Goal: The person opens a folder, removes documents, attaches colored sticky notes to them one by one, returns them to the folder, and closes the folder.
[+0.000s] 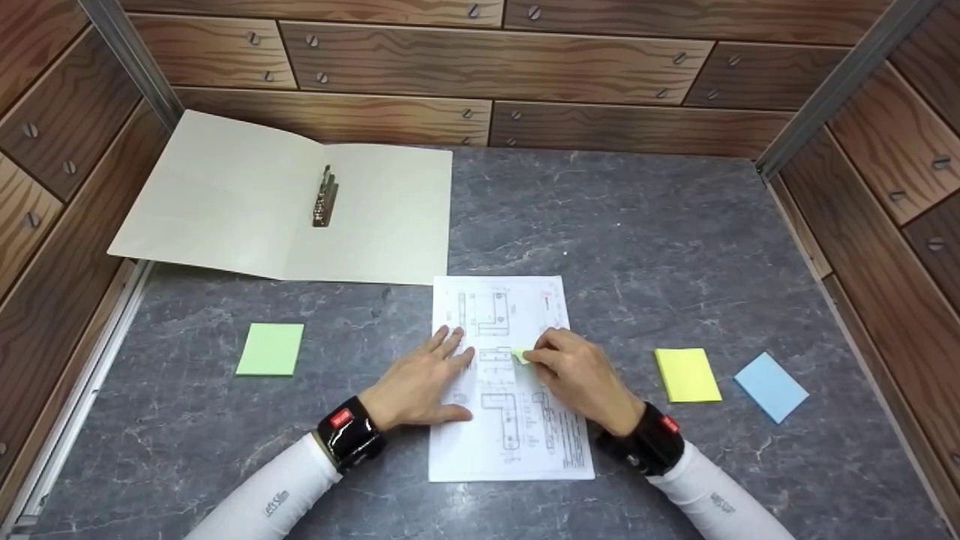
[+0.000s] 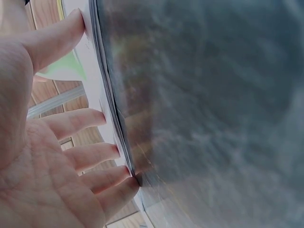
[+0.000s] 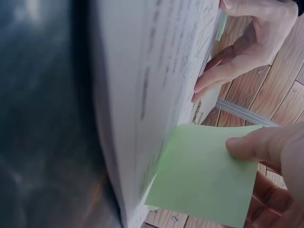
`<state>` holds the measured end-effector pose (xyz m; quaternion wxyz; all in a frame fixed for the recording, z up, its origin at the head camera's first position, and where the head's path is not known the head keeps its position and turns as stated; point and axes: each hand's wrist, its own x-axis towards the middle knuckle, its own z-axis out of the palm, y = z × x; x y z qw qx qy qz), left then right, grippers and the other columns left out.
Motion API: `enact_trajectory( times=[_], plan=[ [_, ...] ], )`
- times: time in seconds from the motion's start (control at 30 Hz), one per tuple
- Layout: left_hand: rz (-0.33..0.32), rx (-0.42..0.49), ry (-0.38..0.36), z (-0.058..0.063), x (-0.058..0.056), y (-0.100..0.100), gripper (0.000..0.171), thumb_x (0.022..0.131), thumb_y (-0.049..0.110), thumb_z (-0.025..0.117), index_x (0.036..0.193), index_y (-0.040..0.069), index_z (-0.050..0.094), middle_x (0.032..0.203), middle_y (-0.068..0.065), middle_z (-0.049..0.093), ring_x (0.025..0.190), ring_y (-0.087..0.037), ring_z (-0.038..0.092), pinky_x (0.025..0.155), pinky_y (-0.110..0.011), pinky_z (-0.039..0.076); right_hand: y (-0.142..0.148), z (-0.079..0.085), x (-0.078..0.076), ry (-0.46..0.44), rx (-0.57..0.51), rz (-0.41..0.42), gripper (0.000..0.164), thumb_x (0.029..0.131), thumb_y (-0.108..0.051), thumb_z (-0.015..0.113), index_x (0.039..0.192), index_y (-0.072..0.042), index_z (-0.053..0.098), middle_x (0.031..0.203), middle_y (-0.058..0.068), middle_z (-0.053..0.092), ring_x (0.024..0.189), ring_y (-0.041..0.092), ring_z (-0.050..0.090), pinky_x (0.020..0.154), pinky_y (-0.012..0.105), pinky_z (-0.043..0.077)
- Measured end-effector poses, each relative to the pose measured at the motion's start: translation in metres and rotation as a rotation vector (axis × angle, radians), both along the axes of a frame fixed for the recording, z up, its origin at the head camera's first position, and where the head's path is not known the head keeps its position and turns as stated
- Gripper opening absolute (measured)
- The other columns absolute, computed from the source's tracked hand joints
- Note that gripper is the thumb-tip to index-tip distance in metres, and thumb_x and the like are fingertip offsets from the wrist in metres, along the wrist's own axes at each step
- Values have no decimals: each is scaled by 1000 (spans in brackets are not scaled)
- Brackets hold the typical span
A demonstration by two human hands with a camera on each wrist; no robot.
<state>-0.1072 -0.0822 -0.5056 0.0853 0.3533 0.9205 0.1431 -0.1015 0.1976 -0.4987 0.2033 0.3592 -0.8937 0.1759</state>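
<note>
A stack of printed technical drawings (image 1: 457,457) lies on the grey table in front of me. My left hand (image 1: 420,382) rests on its left side, fingers spread and fairly straight, fingertips on the paper. With thumb and fingers my right hand (image 1: 581,375) pinches a green sticky note (image 3: 204,173) over the middle of the top sheet. In the right wrist view the note's far edge meets the page, while its near edge is lifted in my grip. The left wrist view shows my left fingers (image 2: 90,156) along the edge of the stack.
An open cream folder (image 1: 382,247) with a metal clip (image 1: 324,199) lies at the back left. Green sticky notes (image 1: 270,349) sit at the left. Yellow notes (image 1: 688,375) and blue notes (image 1: 772,387) lie at the right. Wood-patterned walls (image 1: 495,67) enclose the table.
</note>
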Motion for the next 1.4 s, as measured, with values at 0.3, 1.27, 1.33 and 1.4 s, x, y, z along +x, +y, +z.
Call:
enact_trajectory(
  times=[0.3, 1.27, 1.33, 1.4],
  plan=[
    [-11, 2, 16, -1, -1, 1, 95, 81, 59, 80, 150, 2, 49, 161, -30, 35, 150, -50, 34, 123, -53, 37, 0, 0, 1, -50, 31, 27, 18, 80, -3, 85, 97, -8, 83, 88, 1, 66, 76, 13, 61, 63, 26, 53],
    [2, 3, -14, 0, 0, 0, 95, 82, 60, 78, 152, 3, 47, 163, -27, 33, 152, -48, 32, 124, -53, 35, 1, -3, 4, -233, 144, 96, 12, 87, -18, 82, 98, -13, 84, 88, -2, 66, 75, 9, 58, 62, 22, 50],
    [-2, 1, -9, 0, 0, 0, 95, 82, 60, 78, 152, 3, 47, 163, -28, 33, 152, -48, 32, 124, -52, 34, 1, -3, 4, -239, 151, 101, 12, 88, -18, 82, 99, -14, 84, 88, -2, 66, 75, 10, 58, 62, 22, 50],
    [-6, 3, -3, 0, 0, 0, 95, 82, 59, 78, 152, 2, 48, 163, -29, 34, 151, -49, 33, 124, -53, 34, 1, -3, 4, -245, 158, 103, 12, 88, -19, 82, 99, -14, 84, 89, -2, 66, 75, 10, 58, 62, 22, 50]
  ],
)
